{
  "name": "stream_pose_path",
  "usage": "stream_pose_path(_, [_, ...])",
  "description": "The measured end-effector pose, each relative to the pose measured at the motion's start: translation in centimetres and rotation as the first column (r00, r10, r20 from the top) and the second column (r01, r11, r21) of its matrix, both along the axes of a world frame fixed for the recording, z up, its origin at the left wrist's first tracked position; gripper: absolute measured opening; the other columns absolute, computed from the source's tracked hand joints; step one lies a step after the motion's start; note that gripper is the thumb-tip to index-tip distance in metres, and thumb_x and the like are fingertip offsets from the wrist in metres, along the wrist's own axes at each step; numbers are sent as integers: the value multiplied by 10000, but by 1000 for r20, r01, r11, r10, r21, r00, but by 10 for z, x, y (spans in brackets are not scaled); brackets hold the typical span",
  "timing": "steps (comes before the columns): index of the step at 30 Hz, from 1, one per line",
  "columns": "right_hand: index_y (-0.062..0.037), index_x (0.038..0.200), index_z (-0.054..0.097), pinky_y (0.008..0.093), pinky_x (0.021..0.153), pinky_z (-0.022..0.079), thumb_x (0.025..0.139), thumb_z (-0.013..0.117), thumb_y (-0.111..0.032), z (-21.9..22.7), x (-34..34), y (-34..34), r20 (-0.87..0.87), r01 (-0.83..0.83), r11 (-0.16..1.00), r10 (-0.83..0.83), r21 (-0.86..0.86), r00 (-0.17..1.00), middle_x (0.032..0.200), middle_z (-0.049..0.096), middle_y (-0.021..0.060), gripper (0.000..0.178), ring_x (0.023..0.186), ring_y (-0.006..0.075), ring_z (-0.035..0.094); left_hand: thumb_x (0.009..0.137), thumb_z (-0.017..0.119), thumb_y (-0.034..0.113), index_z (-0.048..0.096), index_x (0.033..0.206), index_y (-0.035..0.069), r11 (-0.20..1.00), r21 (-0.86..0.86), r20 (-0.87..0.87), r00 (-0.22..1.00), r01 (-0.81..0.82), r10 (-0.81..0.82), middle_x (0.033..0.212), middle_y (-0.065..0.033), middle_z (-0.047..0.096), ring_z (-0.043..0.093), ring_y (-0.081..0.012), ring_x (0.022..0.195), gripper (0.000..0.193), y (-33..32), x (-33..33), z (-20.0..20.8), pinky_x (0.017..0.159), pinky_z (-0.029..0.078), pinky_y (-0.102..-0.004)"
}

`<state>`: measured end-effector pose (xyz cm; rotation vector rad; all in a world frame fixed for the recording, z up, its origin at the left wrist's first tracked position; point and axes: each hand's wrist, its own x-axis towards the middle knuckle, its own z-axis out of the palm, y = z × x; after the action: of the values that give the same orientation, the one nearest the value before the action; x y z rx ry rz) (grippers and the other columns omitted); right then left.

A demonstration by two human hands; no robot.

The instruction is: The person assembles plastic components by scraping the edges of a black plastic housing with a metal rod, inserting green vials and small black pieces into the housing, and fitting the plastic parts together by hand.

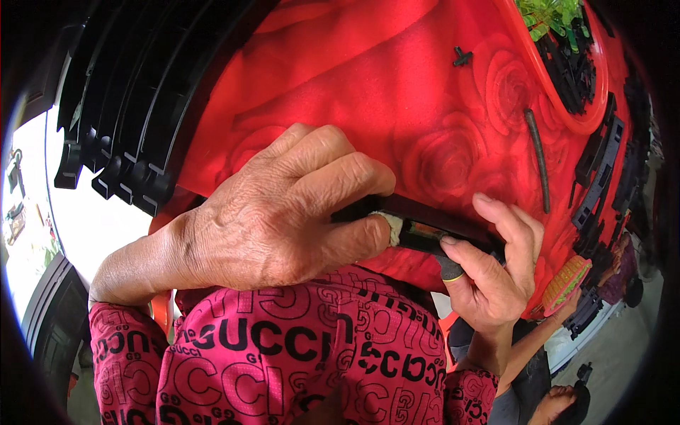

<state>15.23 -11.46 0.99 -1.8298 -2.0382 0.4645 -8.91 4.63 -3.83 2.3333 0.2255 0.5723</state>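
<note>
A long black plastic part (418, 214) lies crosswise in front of me, held between both hands. My left hand (276, 212) is closed about its left end, thumb and curled fingers pressing in. By that thumb tip a small whitish scrap (394, 231), perhaps cloth, touches the part. A little greenish and reddish piece (427, 230) shows in the part's recess, too small to name. My right hand (499, 262) grips the right end, thumb on the near side and fingers on the far side. One of its fingers wears a dark sleeve (450, 268) with a yellow edge.
Red rose-patterned cloth (340, 71) covers the table. Long black trim strips (156, 92) are stacked at left. A red basket (598, 117) at far right holds black and green pieces. A dark rod (538, 159) and small black connector (462, 57) lie nearby. Another person's arm (528, 358) appears lower right.
</note>
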Motion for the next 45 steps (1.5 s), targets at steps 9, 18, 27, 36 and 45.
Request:
stream_pose_path(9, [-110, 1023, 810, 355, 860, 539, 685, 844, -17, 7, -12, 35, -5, -128, 992, 128, -7, 992, 1293, 697, 154, 353, 1062, 305, 613, 653, 809, 225, 744, 875, 132, 1000, -9, 52, 998, -18, 19, 1112, -79, 689, 580, -235, 848, 249, 0, -2, -7, 704, 462, -377])
stream_pose_path(18, [-86, 992, 795, 335, 800, 545, 668, 819, -22, -10, -19, 34, -46, -155, 986, 158, 57, 986, 1153, 733, 148, 331, 945, 278, 654, 634, 813, 219, 752, 858, 138, 1000, -10, 41, 999, -13, 14, 1112, -70, 684, 555, -209, 816, 246, 0, -6, -2, 688, 441, -351])
stream_pose_path(27, [-77, 1008, 804, 374, 756, 554, 613, 807, 33, -5, -7, 13, -65, -59, 997, 63, 59, 996, 1116, 734, 144, 410, 896, 288, 664, 636, 818, 214, 776, 868, 142, 1000, 13, 42, 999, -16, 15, 1116, -73, 693, 554, -219, 803, 247, -2, -4, -2, 666, 430, -364])
stream_pose_path(36, [-58, 1017, 802, 404, 739, 551, 609, 813, 8, 4, 4, 21, -186, -75, 995, 63, -58, 980, 1096, 724, 158, 413, 910, 319, 664, 715, 849, 258, 785, 927, 174, 992, 118, -19, 999, -44, 46, 1093, -75, 688, 564, -217, 807, 237, -9, 0, 6, 649, 421, -360])
stream_pose_path(45, [-70, 1053, 815, 413, 815, 546, 790, 869, -213, 7, 13, -12, -128, 66, 986, -46, 153, 991, 1159, 719, 168, 304, 979, 327, 667, 756, 831, 34, 774, 1036, 73, 966, 145, -166, 957, -216, 239, 864, -55, 702, 660, -228, 717, 288, -12, -76, 48, 625, 522, -336])
